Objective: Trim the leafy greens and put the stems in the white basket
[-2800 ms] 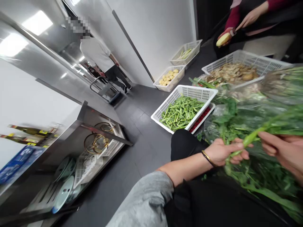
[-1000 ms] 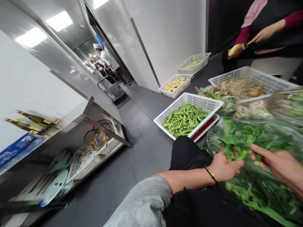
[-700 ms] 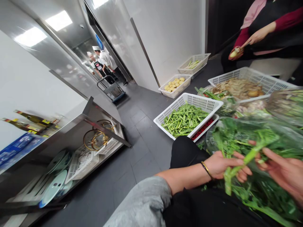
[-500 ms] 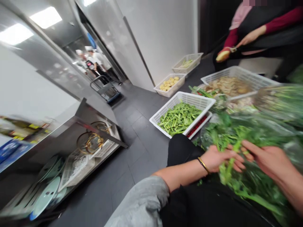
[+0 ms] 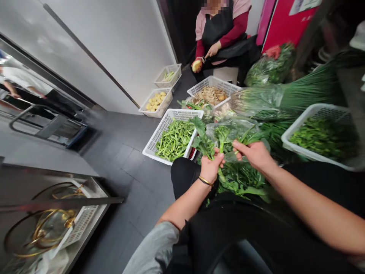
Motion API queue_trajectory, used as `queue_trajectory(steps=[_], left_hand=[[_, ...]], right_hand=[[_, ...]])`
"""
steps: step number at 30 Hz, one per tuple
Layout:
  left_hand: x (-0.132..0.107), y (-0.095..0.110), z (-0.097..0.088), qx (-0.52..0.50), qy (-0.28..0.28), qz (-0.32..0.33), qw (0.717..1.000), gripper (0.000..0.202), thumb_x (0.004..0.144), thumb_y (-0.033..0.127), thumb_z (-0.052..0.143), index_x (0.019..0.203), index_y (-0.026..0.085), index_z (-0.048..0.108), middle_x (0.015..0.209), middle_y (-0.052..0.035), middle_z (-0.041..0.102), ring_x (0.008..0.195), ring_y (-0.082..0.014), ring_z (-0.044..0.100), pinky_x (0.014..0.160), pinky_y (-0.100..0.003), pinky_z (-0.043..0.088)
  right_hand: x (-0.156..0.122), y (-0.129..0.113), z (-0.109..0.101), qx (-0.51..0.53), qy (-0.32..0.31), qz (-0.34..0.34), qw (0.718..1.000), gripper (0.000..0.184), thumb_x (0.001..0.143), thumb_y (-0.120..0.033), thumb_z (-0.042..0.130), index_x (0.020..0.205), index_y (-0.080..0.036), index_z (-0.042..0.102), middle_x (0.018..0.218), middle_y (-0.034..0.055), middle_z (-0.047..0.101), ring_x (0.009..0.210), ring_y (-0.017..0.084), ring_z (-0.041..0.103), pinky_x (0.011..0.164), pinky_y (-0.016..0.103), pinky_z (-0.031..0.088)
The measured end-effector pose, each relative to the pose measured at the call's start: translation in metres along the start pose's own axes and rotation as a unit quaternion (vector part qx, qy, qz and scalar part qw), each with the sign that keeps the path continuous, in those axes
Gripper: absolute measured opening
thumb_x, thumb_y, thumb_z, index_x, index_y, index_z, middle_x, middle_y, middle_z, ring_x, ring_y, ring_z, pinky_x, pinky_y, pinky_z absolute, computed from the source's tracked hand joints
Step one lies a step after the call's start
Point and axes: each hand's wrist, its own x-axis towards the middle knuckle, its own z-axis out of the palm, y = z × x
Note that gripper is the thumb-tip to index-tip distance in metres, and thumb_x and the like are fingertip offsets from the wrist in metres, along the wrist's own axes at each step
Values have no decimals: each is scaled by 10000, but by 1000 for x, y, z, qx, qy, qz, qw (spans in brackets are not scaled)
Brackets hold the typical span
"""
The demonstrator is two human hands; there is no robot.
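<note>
My left hand (image 5: 211, 166) is closed round a green stalk of broccolini (image 5: 222, 137), its small head pointing up and broad leaves hanging to the left. Just to the right, my right hand (image 5: 252, 152) pinches a leafy green piece (image 5: 247, 136) between thumb and fingers, apart from the stalk. Below both hands lies a heap of leafy greens (image 5: 242, 179) by my lap, with clear plastic bagging (image 5: 236, 125) behind it. A white basket (image 5: 150, 146) of cut green stems (image 5: 175, 139) stands left of my hands, on top of a container with something red.
Across from me a seated person (image 5: 219, 34) peels a potato. Baskets of potatoes (image 5: 155, 102), pale peelings (image 5: 211, 95) and leafy greens (image 5: 322, 133) stand around, beside bundled long green stalks (image 5: 308, 91). A metal shelf (image 5: 85, 224) with pot lids is at left, a trolley (image 5: 59, 127) beyond.
The view has swung right, so the person and baskets appear further left. My hands have moved apart, the right one now with a leafy piece separate from the stalk.
</note>
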Motion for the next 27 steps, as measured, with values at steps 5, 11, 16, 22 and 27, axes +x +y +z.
queue_trajectory(steps=[5, 11, 16, 22, 27], left_hand=[[-6, -6, -1, 52, 13, 32, 998, 316, 592, 338, 772, 785, 148, 608, 649, -2, 594, 552, -103, 522, 526, -232, 400], [-3, 3, -3, -139, -74, -148, 976, 327, 630, 301, 754, 800, 150, 519, 624, 6, 549, 468, -67, 438, 426, -187, 287], [3, 11, -13, -245, -121, -209, 939, 195, 771, 228, 621, 913, 100, 583, 648, -3, 496, 488, -61, 419, 448, -192, 337], [-3, 16, -20, -301, -159, -220, 914, 168, 879, 190, 441, 969, 126, 569, 621, 19, 397, 434, -47, 292, 384, -158, 247], [-10, 19, -14, -279, -163, -244, 914, 154, 898, 195, 402, 873, 136, 543, 610, 21, 378, 415, -47, 266, 362, -157, 221]], right_hand=[[16, -1, 1, -148, 10, -10, 989, 417, 756, -513, 559, 492, -190, 558, 470, 46, 578, 481, 169, 562, 544, 289, 469], [0, 32, 8, -166, 63, -145, 973, 296, 728, -480, 604, 682, -188, 610, 677, 104, 657, 678, 232, 626, 687, 374, 509], [-8, 36, -14, 7, -55, 11, 998, 451, 781, -592, 511, 582, -188, 537, 472, 27, 537, 388, 126, 460, 418, 285, 410], [-17, 66, -39, -370, -297, 130, 870, 352, 609, -446, 712, 459, -182, 535, 442, 58, 547, 479, 192, 577, 535, 305, 433], [-1, 34, -31, -362, -215, 4, 907, 220, 656, -393, 689, 657, -190, 606, 634, 78, 642, 613, 205, 606, 579, 315, 438]])
